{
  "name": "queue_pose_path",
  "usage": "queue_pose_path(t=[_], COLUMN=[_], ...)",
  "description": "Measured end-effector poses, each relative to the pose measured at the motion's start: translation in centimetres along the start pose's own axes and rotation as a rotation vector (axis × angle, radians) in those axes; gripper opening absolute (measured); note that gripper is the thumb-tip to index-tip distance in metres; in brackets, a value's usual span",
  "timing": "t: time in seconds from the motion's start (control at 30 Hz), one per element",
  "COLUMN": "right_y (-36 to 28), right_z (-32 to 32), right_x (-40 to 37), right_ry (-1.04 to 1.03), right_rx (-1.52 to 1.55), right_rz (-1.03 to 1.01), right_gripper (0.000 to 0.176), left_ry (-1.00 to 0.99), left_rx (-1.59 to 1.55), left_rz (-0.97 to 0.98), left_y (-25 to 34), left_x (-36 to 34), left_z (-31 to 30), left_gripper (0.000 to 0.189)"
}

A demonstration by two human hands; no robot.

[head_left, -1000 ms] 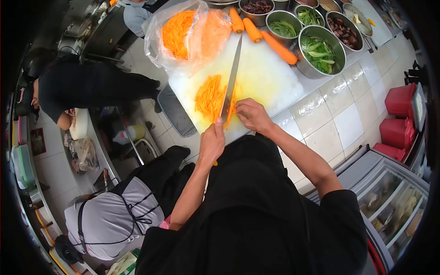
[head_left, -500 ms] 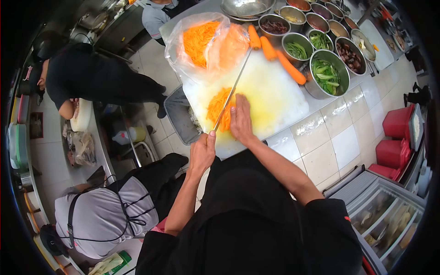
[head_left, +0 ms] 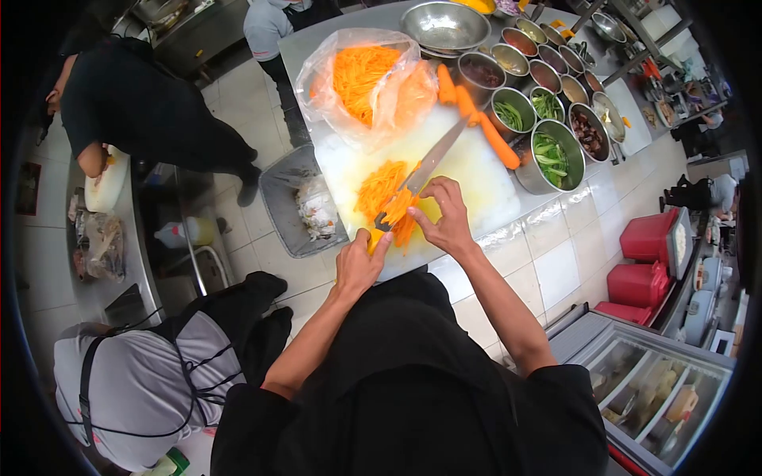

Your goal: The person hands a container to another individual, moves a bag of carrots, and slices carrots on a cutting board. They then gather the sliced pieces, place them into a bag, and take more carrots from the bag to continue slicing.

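My left hand (head_left: 359,258) grips the handle of a long knife (head_left: 429,163) whose blade lies flat and angled up to the right over a white cutting board (head_left: 476,170). Shredded carrot (head_left: 379,186) is piled on the board, and some strips rest on the blade near the handle. My right hand (head_left: 446,218) pinches these carrot strips against the blade. A clear plastic bag of shredded carrot (head_left: 367,71) sits at the board's far left. Whole peeled carrots (head_left: 500,141) lie along the board's far edge.
Several steel bowls of greens (head_left: 554,155) and other ingredients line the counter behind the board. A grey bin (head_left: 300,202) with scraps stands left of the counter. A person in a grey top (head_left: 135,381) crouches at lower left; another in black (head_left: 135,111) bends at upper left. Red containers (head_left: 647,238) sit right.
The knife turned from upright cutting to lying flat with carrot strips on it. My right hand moved from pressing the pile to pinching strips at the blade. The view shifted left.
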State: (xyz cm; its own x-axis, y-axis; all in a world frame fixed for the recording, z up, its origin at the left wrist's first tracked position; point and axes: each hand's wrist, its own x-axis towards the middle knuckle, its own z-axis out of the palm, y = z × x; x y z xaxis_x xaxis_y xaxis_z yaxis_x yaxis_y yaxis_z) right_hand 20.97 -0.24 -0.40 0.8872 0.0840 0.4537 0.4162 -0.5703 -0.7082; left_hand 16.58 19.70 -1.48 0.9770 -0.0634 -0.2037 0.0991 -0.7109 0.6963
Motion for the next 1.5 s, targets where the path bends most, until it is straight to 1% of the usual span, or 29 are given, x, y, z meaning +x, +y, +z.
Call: queue_pose_path(t=[0.03, 0.1, 0.13, 0.2, 0.27, 0.33, 0.37, 0.53, 0.6, 0.63, 0.7, 0.73, 0.8, 0.9, 0.93, 1.0, 1.03, 1.1, 1.13, 1.2, 1.23, 1.27, 1.33, 1.37, 1.43, 1.47, 1.5], right_y=[-0.2, -0.4, -0.2, 0.3, 0.5, 0.6, 0.7, 0.4, 0.5, 0.4, 0.0, -0.1, -0.2, 1.1, 1.3, 1.4, 1.3, 1.1, 0.7, -0.7, -1.9, -1.6, -0.5, 0.0, 0.5, 1.0, 1.4], right_z=[-0.2, -0.5, -0.6, -0.8, -0.6, -0.4, -0.4, 0.2, 0.3, 0.4, 0.3, 0.4, 0.8, 2.0, 2.1, 2.2, 2.0, 0.8, -0.2, -2.4, -3.4, -3.4, -3.0, -2.7, -2.0, -1.9, -1.8], right_x=[0.4, 1.1, 1.2, 1.6, 1.8, 2.1, 2.3, 3.4, 4.1, 4.3, 4.8, 5.1, 5.7, 5.5, 5.5, 5.7, 5.9, 6.5, 6.8, 7.4, 7.5, 7.2, 6.2, 6.1, 6.4, 6.2, 6.1], right_ry=[-0.005, -0.179, -0.185, -0.319, -0.352, -0.384, -0.399, -0.465, -0.54, -0.539, -0.636, -0.634, -0.734, -0.783, -0.779, -0.671, -0.67, -0.37, -0.368, -0.334, -0.415, -0.411, -0.413, -0.403, -0.433, -0.424, -0.315], right_rx=[-0.013, -0.206, -0.215, -0.288, -0.296, -0.297, -0.294, -0.306, -0.311, -0.313, -0.327, -0.328, -0.376, -0.34, -0.34, -0.306, -0.304, -0.218, -0.217, -0.323, -0.436, -0.435, -0.487, -0.491, -0.543, -0.542, -0.457], right_rz=[-0.004, -0.124, -0.125, -0.11, -0.108, -0.111, -0.096, -0.055, -0.051, -0.05, 0.0, 0.002, 0.071, 0.134, 0.135, 0.098, 0.101, 0.194, 0.193, 0.184, 0.203, 0.206, -0.013, -0.004, 0.192, 0.198, 0.225], right_gripper=[0.026, 0.03, 0.03, 0.037, 0.036, 0.035, 0.035, 0.034, 0.036, 0.036, 0.037, 0.037, 0.034, 0.029, 0.029, 0.023, 0.023, 0.019, 0.019, 0.016, 0.012, 0.012, 0.01, 0.01, 0.01, 0.01, 0.01], left_ry=[-0.006, -0.014, -0.03, -0.042, -0.071, -0.053, -0.037, -0.032, -0.024, -0.025, -0.031, -0.045, -0.06, -0.102, -0.12, -0.137, -0.148, -0.162, -0.147, -0.133, -0.102, -0.071, -0.079, -0.078, -0.085, -0.083, -0.086], left_rx=[0.004, -0.002, -0.017, -0.044, -0.053, -0.055, -0.049, -0.037, -0.042, -0.037, -0.034, -0.022, -0.008, -0.065, -0.061, -0.053, -0.053, -0.051, -0.046, -0.037, -0.022, -0.008, 0.018, 0.037, 0.028, 0.016, 0.022], left_rz=[0.013, 0.025, 0.032, 0.042, 0.046, 0.073, 0.102, 0.121, 0.136, 0.14, 0.15, 0.163, 0.176, 0.173, 0.186, 0.203, 0.211, 0.219, 0.208, 0.197, 0.208, 0.219, 0.23, 0.241, 0.261, 0.268, 0.273], left_y=[-0.1, -0.2, -0.1, -0.1, -0.3, -0.7, -0.9, -1.0, -1.2, -1.3, -1.3, -1.2, -0.8, -0.4, -0.5, -0.4, -0.3, -0.2, -0.2, -0.5, -0.8, -1.1, -1.6, -1.7, -1.5, -1.5, -1.6], left_x=[0.1, 0.1, 0.1, 0.3, 0.3, 0.4, 0.4, 0.8, 0.8, 0.8, 0.8, 0.7, 0.2, -0.6, -0.7, -0.7, -0.9, -1.3, -1.2, -1.1, -1.0, -0.9, -0.8, -0.7, -0.8, -0.9, -0.9], left_z=[0.1, 0.2, 0.2, 0.1, -0.1, 0.3, 0.4, 0.2, 0.2, 0.2, 0.2, 0.1, 0.1, 0.3, 0.3, -0.1, -0.4, -1.3, -1.7, -2.3, -2.5, -2.6, -2.8, -2.8, -3.0, -3.1, -3.2], left_gripper=[0.051, 0.051, 0.05, 0.05, 0.05, 0.05, 0.05, 0.049, 0.048, 0.048, 0.048, 0.048, 0.049, 0.047, 0.047, 0.047, 0.048, 0.049, 0.049, 0.049, 0.049, 0.048, 0.048, 0.048, 0.047, 0.046, 0.046])
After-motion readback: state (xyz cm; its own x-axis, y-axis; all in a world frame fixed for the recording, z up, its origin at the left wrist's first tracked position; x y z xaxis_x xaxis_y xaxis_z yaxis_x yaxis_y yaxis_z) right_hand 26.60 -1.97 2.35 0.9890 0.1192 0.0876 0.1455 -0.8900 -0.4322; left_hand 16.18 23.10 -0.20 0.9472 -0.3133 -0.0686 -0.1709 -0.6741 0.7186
